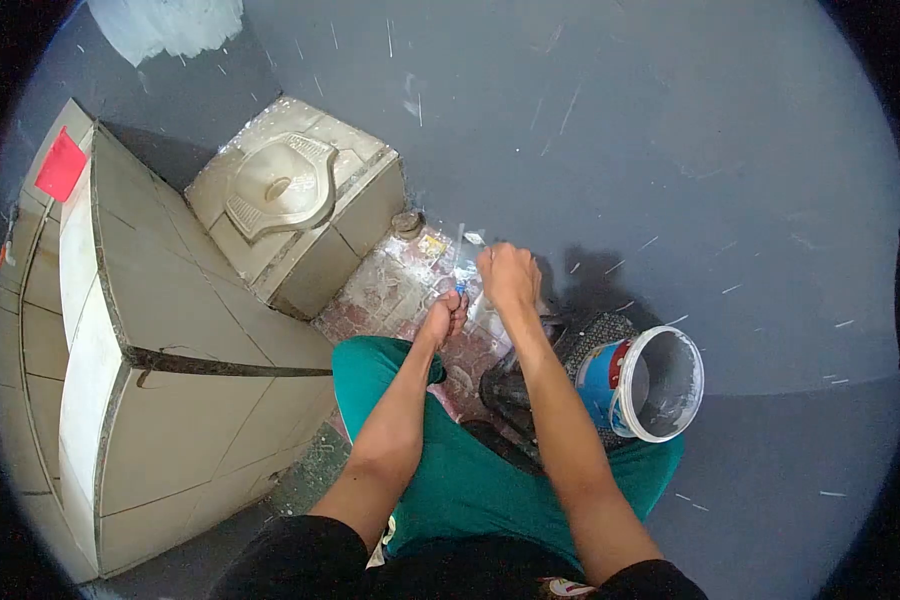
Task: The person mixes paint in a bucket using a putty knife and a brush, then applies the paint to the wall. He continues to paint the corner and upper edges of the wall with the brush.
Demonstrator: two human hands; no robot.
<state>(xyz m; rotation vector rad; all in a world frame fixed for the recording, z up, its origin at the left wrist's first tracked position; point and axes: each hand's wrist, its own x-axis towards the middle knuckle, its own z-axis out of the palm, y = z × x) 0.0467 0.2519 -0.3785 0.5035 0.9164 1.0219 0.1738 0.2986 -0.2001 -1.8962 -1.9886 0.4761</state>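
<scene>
L hand [445, 318]: fingers closed on blue-tipped item [461, 289], type not discernible, held low over floor tiles [380, 290] at wall base. R hand [508, 276]: fisted just beside it, contents can't tell. Bucket [660, 385] lies tilted by my R knee, mouth up, prob. for quick reach.
</scene>
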